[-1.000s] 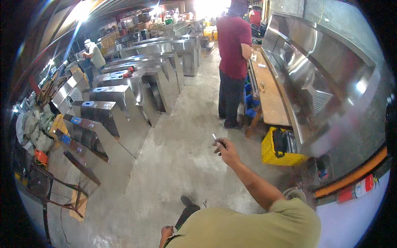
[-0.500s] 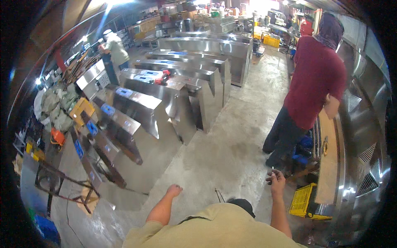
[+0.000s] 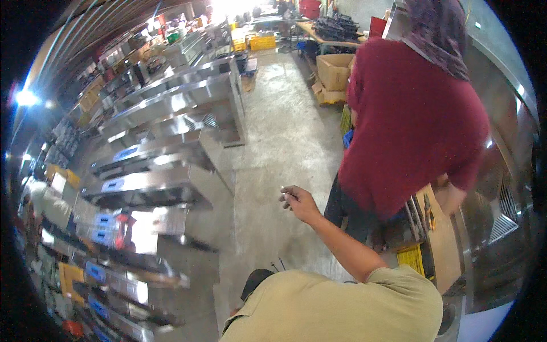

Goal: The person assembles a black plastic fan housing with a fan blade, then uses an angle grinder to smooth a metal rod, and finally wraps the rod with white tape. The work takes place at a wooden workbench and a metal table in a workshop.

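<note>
My right hand [image 3: 297, 204] is held out over the concrete floor [image 3: 268, 171], its fingers closed in a pinch. A small thin white stick [image 3: 282, 188] pokes up from between the fingertips; it is too small to name surely. Close beside this arm stands a co-worker in a dark red shirt [image 3: 416, 125], back toward me, head covered with a patterned cloth. A pair of pliers [image 3: 429, 215] with orange and black handles lies on the wooden board [image 3: 447, 251] by the co-worker. My left hand is out of sight.
Rows of stainless steel cabinets [image 3: 171, 185] with blue-marked tops line the left side. Cardboard boxes [image 3: 334, 71] and a table of dark parts [image 3: 336, 28] stand ahead. A yellow crate [image 3: 410, 259] sits low at right. Steel panels [image 3: 501, 171] lean along the right.
My view has swung right and come nearer the co-worker. My right hand has moved forward and left in view, still pinching the white stick. My left hand has left the picture.
</note>
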`<move>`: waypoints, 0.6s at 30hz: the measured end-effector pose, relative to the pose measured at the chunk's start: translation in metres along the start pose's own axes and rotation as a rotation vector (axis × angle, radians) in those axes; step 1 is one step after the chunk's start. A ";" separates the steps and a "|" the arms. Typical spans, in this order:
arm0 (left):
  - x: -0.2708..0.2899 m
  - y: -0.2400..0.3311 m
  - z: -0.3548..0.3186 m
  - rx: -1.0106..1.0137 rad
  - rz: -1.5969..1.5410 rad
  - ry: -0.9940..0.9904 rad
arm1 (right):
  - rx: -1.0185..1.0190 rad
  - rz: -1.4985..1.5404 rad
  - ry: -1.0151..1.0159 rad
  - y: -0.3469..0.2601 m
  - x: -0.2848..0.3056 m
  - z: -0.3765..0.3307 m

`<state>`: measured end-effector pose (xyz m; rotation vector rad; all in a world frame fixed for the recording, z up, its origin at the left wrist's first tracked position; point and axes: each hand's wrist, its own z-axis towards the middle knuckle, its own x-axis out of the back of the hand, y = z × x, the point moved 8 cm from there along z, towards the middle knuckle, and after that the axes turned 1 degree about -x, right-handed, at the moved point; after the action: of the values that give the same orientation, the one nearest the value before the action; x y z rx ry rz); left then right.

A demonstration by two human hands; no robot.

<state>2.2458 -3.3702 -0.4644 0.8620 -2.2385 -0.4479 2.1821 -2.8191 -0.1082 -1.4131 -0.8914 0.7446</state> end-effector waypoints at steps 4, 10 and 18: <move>0.013 0.115 0.111 -0.019 0.070 -0.013 | 0.190 0.007 0.095 -0.024 0.007 0.152; 0.088 0.345 0.302 -0.181 0.212 -0.053 | -0.142 -0.003 0.309 0.026 0.045 0.303; 0.152 0.772 0.544 -0.559 -0.015 -0.087 | -0.154 0.025 0.759 0.061 0.169 0.459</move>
<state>1.4291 -2.8811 -0.3702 0.5679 -2.0191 -1.0704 1.8730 -2.4418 -0.1781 -1.6682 -0.3361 0.1139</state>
